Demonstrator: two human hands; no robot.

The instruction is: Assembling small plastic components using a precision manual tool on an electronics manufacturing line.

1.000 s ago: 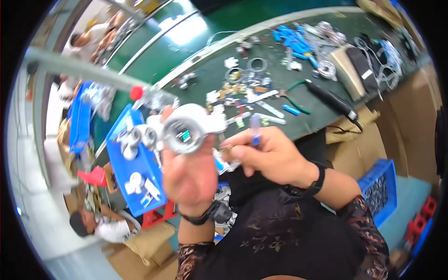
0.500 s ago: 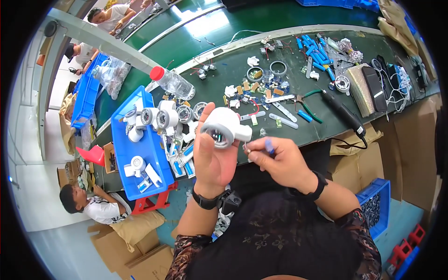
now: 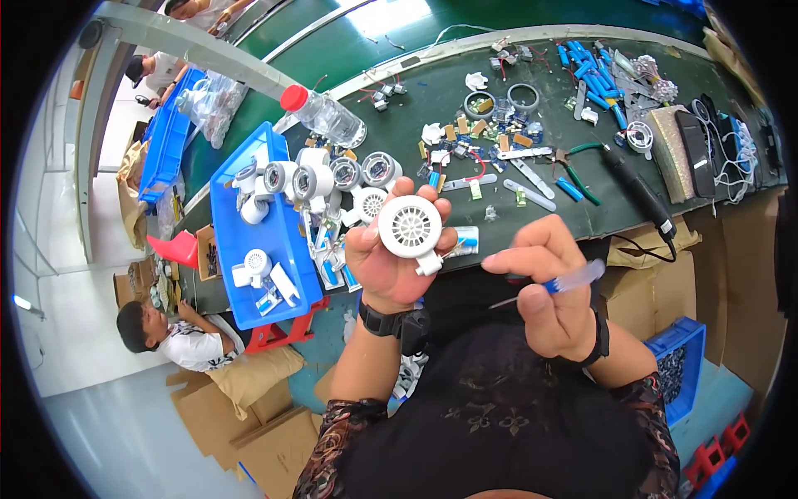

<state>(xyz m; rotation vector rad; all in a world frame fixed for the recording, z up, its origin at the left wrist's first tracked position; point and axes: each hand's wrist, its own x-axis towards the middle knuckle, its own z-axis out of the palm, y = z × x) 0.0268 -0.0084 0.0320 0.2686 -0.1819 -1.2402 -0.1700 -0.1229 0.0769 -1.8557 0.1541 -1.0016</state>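
My left hand (image 3: 384, 279) holds up a small white fan head (image 3: 411, 226), with its round slotted grille facing me and a short stem at its lower right. Fingers and thumb are closed around its rim. To the right, apart from the fan head, my right hand (image 3: 549, 303) grips a screwdriver (image 3: 579, 275) with a clear handle and blue collar. Its thin shaft points left and down. Beyond my left fingertips shows a white part with a blue cell (image 3: 467, 241); whether it touches the hand, I cannot tell.
A blue tray (image 3: 266, 224) with white fan parts stands left, beside more fan heads (image 3: 312, 180). Behind are a red-capped bottle (image 3: 324, 116), small circuit boards (image 3: 490, 137), blue cells (image 3: 594, 75), green-handled pliers (image 3: 582, 170) and a black corded tool (image 3: 636, 187). Co-workers sit at left.
The fan head has been turned in my left hand, from its ringed open side to its grille. My right hand has drawn away to the right, and the screwdriver now lies across it.
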